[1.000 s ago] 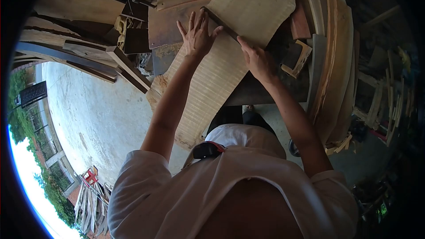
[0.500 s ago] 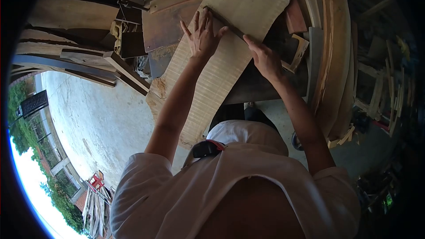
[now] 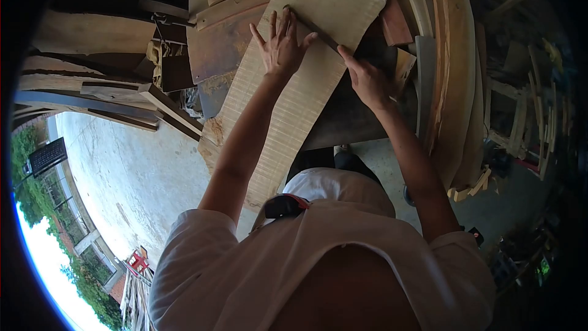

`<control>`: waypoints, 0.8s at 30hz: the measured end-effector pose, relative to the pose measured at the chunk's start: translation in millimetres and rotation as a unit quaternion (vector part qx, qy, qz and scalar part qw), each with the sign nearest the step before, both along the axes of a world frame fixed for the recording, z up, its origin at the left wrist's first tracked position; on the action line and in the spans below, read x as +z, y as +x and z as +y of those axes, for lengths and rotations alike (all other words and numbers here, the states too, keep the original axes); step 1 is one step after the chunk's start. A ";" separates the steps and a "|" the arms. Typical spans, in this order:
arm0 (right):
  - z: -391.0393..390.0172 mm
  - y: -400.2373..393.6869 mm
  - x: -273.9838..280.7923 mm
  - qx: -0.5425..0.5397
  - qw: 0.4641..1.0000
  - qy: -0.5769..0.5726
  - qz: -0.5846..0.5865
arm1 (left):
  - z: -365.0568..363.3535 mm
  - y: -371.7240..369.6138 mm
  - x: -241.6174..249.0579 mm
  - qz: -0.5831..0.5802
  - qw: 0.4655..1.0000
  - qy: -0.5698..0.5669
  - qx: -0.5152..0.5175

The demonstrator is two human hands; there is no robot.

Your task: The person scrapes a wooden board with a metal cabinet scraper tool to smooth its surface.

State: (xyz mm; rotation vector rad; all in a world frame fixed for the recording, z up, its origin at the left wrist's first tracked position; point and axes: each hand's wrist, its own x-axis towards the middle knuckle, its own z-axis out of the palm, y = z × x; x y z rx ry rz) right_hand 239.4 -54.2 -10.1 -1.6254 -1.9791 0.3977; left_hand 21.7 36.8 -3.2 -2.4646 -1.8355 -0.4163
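Note:
A long, pale wooden board (image 3: pixel 269 125) with rows of crosswise marks lies at a slant in front of me. Across its upper part runs a long, thin dark bar (image 3: pixel 320 34). My right hand (image 3: pixel 369 79) is closed around the near right end of this bar, at the board's right edge, with the index finger stretched along it. My left hand (image 3: pixel 282 49) lies over the board with fingers spread, its fingertips right at the bar's far end. Part of the bar is hidden beneath the left fingers.
Stacked curved planks (image 3: pixel 453 79) stand on the right. Under the board's left side is a brown wooden slab (image 3: pixel 214 49), with more boards (image 3: pixel 98 27) piled farther left. Pale concrete floor (image 3: pixel 128 165) stretches out at the left, with scrap sticks (image 3: pixel 136 294) at its lower edge.
The board and surrounding wood appear shifted left in view. Relative to the board, both hands and the bar have moved a little to the right.

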 end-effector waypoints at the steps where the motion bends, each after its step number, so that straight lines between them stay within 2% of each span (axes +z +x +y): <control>1: -2.8 0.3 1.1 0.000 1.000 0.003 -0.004 | -0.9 -1.9 3.1 0.010 1.000 -0.001 -0.009; 3: -21.5 -8.9 0.6 -0.007 0.999 -0.018 0.036 | -11.2 -12.2 7.8 0.020 1.000 0.001 -0.020; 6: -83.1 -16.9 -8.4 0.000 0.998 -0.020 0.054 | -71.7 -25.6 1.8 0.027 0.997 -0.053 -0.044; 8: -103.6 -19.0 -7.7 -0.013 0.998 -0.053 0.034 | -89.3 -22.3 3.2 0.029 0.996 -0.059 -0.053; 9: -107.1 -19.8 -8.2 -0.023 0.996 -0.086 0.014 | -84.6 -17.8 2.6 0.030 0.996 -0.059 -0.054; 12: -79.5 -11.6 -20.4 -0.038 0.998 -0.027 0.033 | -47.3 -3.5 3.4 0.037 0.997 -0.013 -0.067; 16: -44.7 -12.1 -25.4 -0.069 0.997 0.024 0.021 | -2.2 4.2 14.0 0.076 0.993 -0.026 -0.084; 19: -48.9 -13.6 -26.8 -0.086 0.996 0.029 -0.019 | -0.5 -4.4 15.5 0.054 0.993 -0.026 -0.105; 24: -84.2 -21.1 -15.3 -0.085 0.996 -0.006 0.007 | -32.2 -11.5 7.1 0.023 0.989 -0.060 -0.132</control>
